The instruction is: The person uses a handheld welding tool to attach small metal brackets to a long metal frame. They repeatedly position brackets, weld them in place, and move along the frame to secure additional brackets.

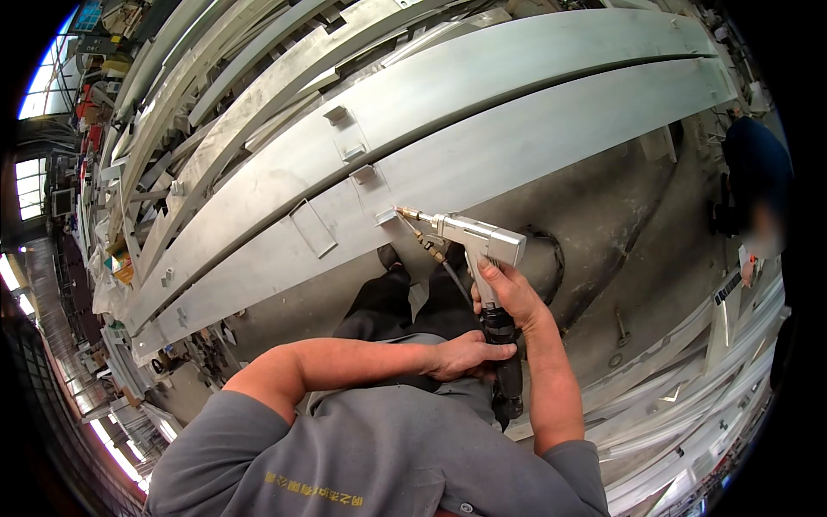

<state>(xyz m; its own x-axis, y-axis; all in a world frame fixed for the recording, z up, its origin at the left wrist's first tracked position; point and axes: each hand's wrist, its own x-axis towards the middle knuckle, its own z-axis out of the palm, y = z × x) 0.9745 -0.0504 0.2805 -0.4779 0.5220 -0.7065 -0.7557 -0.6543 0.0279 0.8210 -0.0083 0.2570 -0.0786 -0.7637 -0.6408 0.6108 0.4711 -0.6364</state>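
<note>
My right hand (514,293) is wrapped around the grip of a silver handheld welding gun (482,237) with a copper-coloured nozzle. Lower down, my left hand (469,355) closes on the black sleeve at the base of the same gun. The nozzle tip is at a small metal bracket (387,218) on the near edge of a long flat metal beam (517,146); whether they touch I cannot tell. A thin wire-feed tube (431,247) with brass fittings runs beside the nozzle. Another small bracket (365,174) and a thin rectangular frame (314,229) sit on this beam.
A second long beam (413,112) lies parallel beyond the first, with a narrow gap between. Long metal profiles (215,164) are piled behind it. Dark hose (633,241) crosses the floor at right. Another person (758,168) stands at far right, above more stacked profiles (689,405).
</note>
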